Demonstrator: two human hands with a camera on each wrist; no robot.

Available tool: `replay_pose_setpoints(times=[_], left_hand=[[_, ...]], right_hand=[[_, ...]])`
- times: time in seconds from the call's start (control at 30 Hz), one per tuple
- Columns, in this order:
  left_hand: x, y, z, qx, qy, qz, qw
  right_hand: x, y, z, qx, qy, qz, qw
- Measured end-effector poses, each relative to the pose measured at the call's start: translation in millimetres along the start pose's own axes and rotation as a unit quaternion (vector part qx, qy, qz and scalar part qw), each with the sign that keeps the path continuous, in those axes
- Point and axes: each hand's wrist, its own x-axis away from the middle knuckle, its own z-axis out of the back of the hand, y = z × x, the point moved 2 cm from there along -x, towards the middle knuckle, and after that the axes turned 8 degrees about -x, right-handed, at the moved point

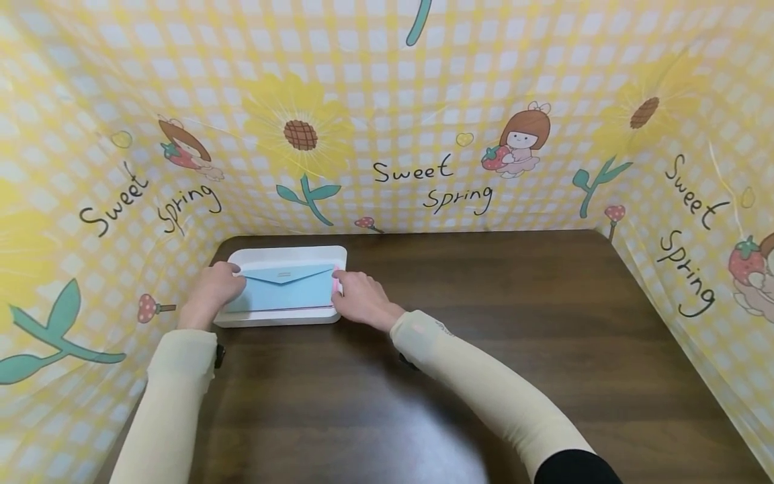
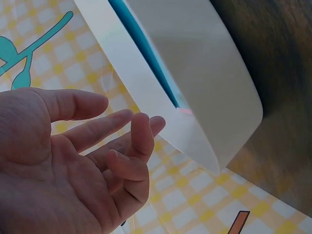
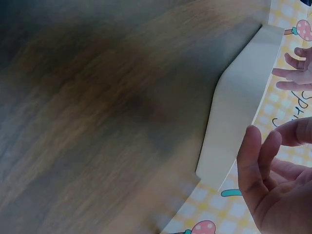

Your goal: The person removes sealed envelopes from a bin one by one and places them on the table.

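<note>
A flat light blue envelope [image 1: 290, 294] with a pointed flap lies in a shallow white tray [image 1: 287, 255] at the table's far left. Something pink [image 1: 335, 281] shows at its right end, and a thin dark red line runs along its near edge. My left hand [image 1: 214, 288] is over the tray's left end; in the left wrist view, its fingers [image 2: 141, 136] are loosely bent with nothing between them, beside the white wall. At the tray's right end is my right hand [image 1: 365, 297], fingers [image 3: 249, 156] loosely bent and holding nothing visible. Whether the fingertips touch the envelope, I cannot tell.
The tray stands on a dark brown wooden table [image 1: 484, 323]. A yellow and white checked cloth [image 1: 387, 114] with flowers and lettering rises behind the table and along both sides, close to the tray's left and far edges.
</note>
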Motion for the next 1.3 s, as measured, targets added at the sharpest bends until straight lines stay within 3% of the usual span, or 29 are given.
replay_pose_setpoints(times=[0.43,0.77,1.3], left_hand=[[0.0,0.6,-6.3,-0.004,-0.006,0.019,0.9998],[1.2,-4.9,-10.0,-0.012,0.015,0.005,0.9998],[-4.1,-5.1,-13.3,0.009,-0.001,0.029,0.9995]], right_hand=[[-11.3,-8.4,-10.6,0.002,-0.027,-0.019,0.9994],[-13.9,-12.2,-12.9,-0.001,-0.047,-0.046,0.9978],[-18.8,-14.1,-15.6,-0.007,-0.067,-0.078,0.9947]])
